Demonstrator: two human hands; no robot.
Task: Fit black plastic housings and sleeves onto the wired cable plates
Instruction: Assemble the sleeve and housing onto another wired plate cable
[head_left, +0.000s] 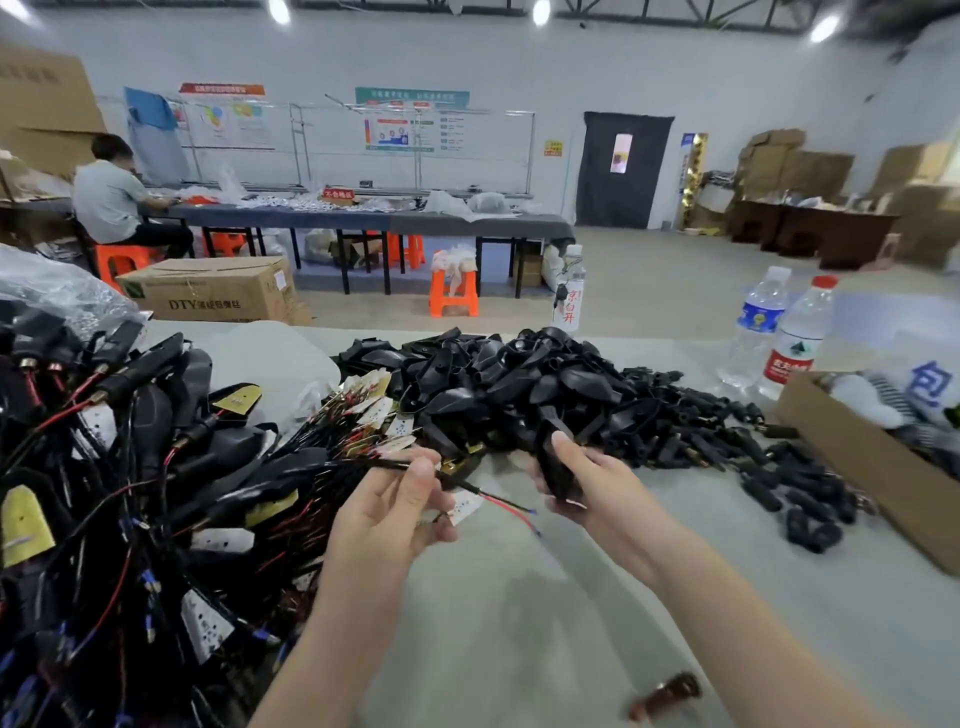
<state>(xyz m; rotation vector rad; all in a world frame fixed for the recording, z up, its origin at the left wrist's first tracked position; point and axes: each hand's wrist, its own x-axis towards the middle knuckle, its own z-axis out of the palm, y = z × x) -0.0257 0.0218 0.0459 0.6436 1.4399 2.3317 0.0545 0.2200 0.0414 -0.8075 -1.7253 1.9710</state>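
My left hand (392, 506) pinches a wired cable plate (464, 505); its black cable runs between thumb and fingers, and red and blue wire ends stick out to the right. My right hand (587, 480) grips one black plastic housing (553, 460) just in front of the housing pile (514, 384). A spread of small black sleeves (737, 441) lies right of that pile. Loose cable plates (374, 410) lie behind my left hand. The two hands are a short gap apart above the grey table (519, 623).
A big heap of finished wired assemblies (104, 493) fills the left side. A cardboard box (883, 467) sits at the right edge, with water bottles (774, 332) behind it. A small brown part (670, 693) lies near the front edge. A seated person works at a far table.
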